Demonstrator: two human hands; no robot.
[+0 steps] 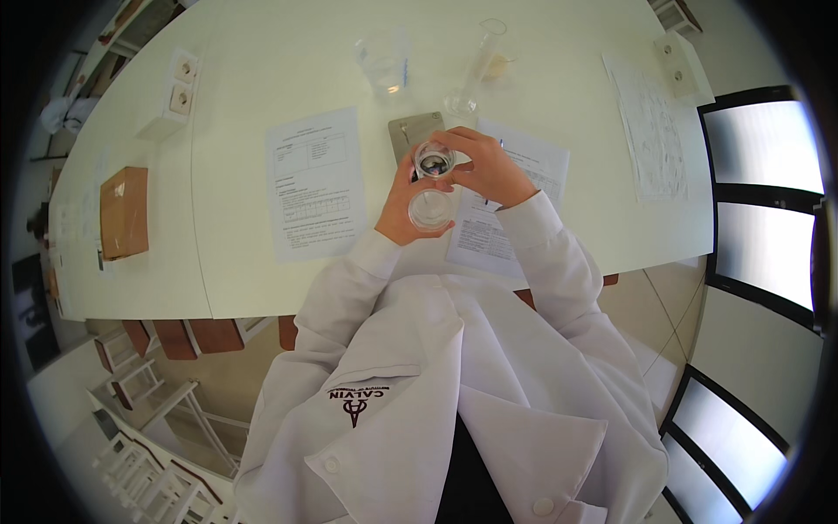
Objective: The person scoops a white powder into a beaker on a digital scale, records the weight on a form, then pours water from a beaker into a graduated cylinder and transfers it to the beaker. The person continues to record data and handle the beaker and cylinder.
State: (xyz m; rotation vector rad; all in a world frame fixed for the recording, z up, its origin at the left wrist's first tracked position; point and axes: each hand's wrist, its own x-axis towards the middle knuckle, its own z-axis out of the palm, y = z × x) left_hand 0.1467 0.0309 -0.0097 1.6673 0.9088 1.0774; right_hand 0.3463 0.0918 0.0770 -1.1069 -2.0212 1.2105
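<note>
My left hand (400, 209) is closed round a clear round container (431, 209), whose open mouth faces up. Just beyond it, a second clear round container (435, 159) with a dark, shiny inside is between both hands, the fingers of my right hand (488, 167) on its rim. A metallic grey flat object (416, 128) lies on the table partly behind them. Under my right forearm rests a printed sheet (488, 236) with a pen on it, partly hidden. Another printed sheet (317, 187) lies to the left.
Farther back stand a clear beaker (386, 69) and a glass cylinder (474, 72) with a round base. Socket boxes (167, 98) (684, 65) stand at either side. A brown cardboard box (124, 213) is at the left, and a crumpled paper sheet (648, 131) at the right.
</note>
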